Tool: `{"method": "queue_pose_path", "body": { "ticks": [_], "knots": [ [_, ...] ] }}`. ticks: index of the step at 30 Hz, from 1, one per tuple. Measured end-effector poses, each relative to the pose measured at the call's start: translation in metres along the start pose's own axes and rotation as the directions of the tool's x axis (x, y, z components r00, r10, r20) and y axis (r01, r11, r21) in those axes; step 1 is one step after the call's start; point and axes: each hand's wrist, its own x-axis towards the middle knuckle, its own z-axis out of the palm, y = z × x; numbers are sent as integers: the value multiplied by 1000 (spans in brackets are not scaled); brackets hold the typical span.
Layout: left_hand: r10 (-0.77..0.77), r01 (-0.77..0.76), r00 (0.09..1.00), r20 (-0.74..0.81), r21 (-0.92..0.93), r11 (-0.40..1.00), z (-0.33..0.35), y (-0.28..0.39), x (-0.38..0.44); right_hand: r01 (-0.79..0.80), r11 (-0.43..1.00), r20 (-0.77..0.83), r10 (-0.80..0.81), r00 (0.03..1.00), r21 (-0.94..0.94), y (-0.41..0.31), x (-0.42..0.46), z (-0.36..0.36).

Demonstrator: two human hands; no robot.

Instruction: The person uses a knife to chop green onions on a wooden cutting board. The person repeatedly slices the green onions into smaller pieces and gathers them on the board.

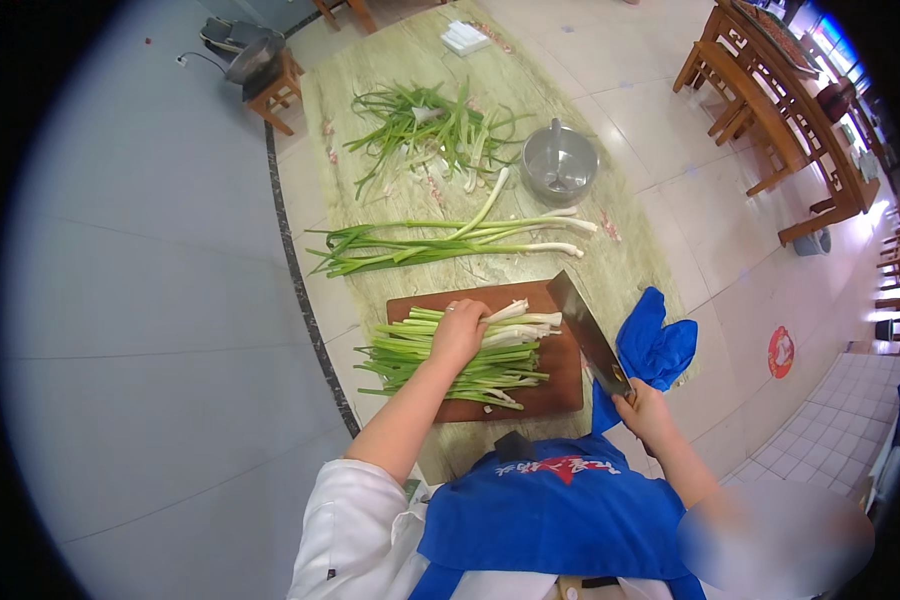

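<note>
A pile of cut green onions (480, 356) lies crosswise on a brown cutting board (568, 401), white ends to the right and green parts overhanging the left edge. My left hand (462, 324) rests on the upper stalks, fingers curled over them near the white ends. In my right hand (646, 411) is the handle of a cleaver (589, 330). Its broad blade slants up and left across the board's right edge, beside the white ends. Whether the blade touches the board I cannot tell. Several whole green onions (450, 244) lie on the table beyond the board.
Loose green leaves and trimmings (442, 135) are heaped farther back on the table (622, 247). Beside them stands a metal pot (560, 165) with a utensil inside. A blue cloth (654, 341) lies right of the cleaver, at the table's edge. White objects (465, 37) sit at the far end.
</note>
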Motion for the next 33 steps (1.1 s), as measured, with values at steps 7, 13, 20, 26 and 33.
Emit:
{"method": "queue_pose_path", "body": {
  "ticks": [7,13,20,26,33],
  "knots": [
    [136,-149,987,90,164,975,5,10,42,57,995,-2,-58,998,-86,-9,11,-31],
    [77,-95,975,-209,-78,992,12,-22,29,278,904,103,-258,961,-325,-46,37,-78],
    [-167,142,978,-125,-184,972,12,-50,12,535,657,368,-389,844,-532,-112,81,-95],
    [-204,184,972,-118,-161,970,9,-35,13,640,435,541,-342,768,-634,-166,106,-98],
    [-221,206,974,-55,-201,958,11,-41,13,576,315,566,-132,814,-755,-205,115,-79]
  ]
}}
